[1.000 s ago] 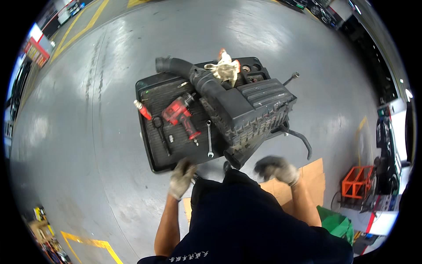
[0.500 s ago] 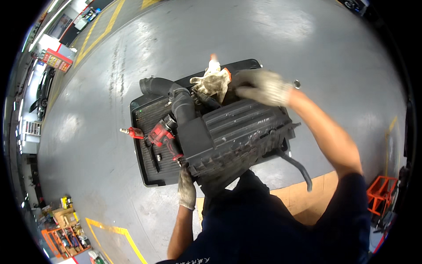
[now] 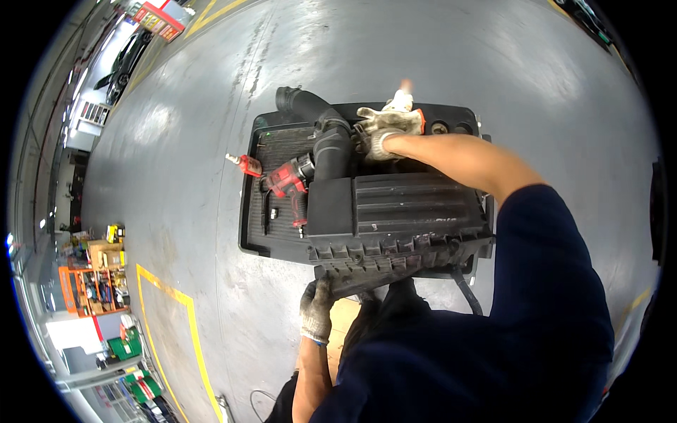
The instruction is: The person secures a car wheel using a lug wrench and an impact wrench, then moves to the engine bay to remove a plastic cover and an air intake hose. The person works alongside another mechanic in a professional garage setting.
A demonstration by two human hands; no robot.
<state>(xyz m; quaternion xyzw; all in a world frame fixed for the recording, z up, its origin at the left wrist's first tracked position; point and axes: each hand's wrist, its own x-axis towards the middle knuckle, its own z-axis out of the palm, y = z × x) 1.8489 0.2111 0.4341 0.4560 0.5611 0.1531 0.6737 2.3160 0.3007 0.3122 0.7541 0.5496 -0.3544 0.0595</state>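
While a person bends over a black tray on a grey workshop floor, both gloved hands are on a car's air-filter housing.

Left hand: the left hand (image 3: 316, 310), in a dark knit glove, is clenched on the near lower edge of the air-filter housing (image 3: 402, 215).

Right hand: the right hand (image 3: 381, 130), in a pale work glove, reaches over the housing and grips the part at its far end, by the black intake hose (image 3: 321, 130); just what the fingers close on cannot be told.

Housing: black ribbed plastic box, lying across the right half of the tray (image 3: 255, 243), its near edge overhanging the tray's near edge.

Hose: curves from the housing's left end toward the tray's far left corner.

Drill: a red cordless drill (image 3: 288, 185) lies in the tray's left half, just beside the housing.

Screwdriver: a red-handled screwdriver (image 3: 245, 164) juts over the tray's left edge.

Floor: a yellow painted line (image 3: 189, 331) runs near the person's left.
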